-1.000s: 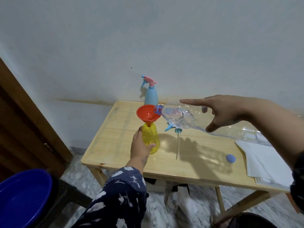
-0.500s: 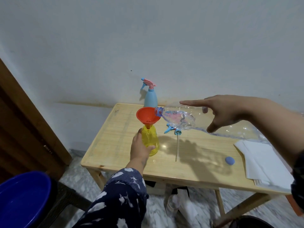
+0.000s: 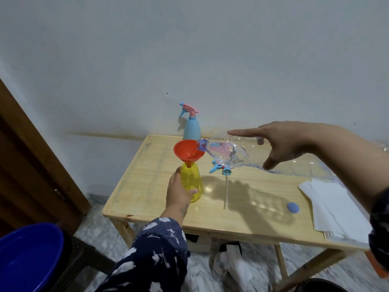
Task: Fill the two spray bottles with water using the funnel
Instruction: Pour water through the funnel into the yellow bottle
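Funnel (image 3: 188,151) in yellow bottle (image 3: 191,182), left hand (image 3: 179,192) gripping; right hand (image 3: 282,142) gripping tipped water bottle (image 3: 227,153).

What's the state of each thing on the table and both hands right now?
yellow spray bottle: upright, head off, funnel in neck
funnel: seated in the neck
clear water bottle: uncapped, tipped, mouth over the funnel rim
blue spray bottle: upright, head on
loose spray head: lying on table
blue cap: off, on table
left hand: holds yellow bottle
right hand: holds clear bottle
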Demonstrator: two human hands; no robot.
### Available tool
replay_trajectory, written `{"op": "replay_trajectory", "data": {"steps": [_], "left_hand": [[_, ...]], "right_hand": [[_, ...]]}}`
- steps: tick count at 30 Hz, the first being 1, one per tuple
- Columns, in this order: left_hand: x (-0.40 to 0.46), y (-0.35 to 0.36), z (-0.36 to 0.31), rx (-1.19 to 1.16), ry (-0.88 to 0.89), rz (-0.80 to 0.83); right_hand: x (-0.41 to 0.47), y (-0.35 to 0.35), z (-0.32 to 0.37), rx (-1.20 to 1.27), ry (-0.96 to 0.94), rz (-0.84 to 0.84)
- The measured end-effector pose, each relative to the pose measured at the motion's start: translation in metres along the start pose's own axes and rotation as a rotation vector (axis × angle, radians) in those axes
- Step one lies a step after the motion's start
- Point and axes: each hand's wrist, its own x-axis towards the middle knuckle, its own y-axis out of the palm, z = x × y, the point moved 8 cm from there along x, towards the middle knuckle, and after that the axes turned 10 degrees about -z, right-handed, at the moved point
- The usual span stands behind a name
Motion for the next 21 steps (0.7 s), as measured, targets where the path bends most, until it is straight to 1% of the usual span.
{"op": "replay_trajectory", "data": {"steps": [21], "left_hand": [[0.003,0.002,0.004,0.008,0.001,-0.008]], "right_hand": [[-0.002,-0.011,0.006,-0.065,0.001,0.013]]}}
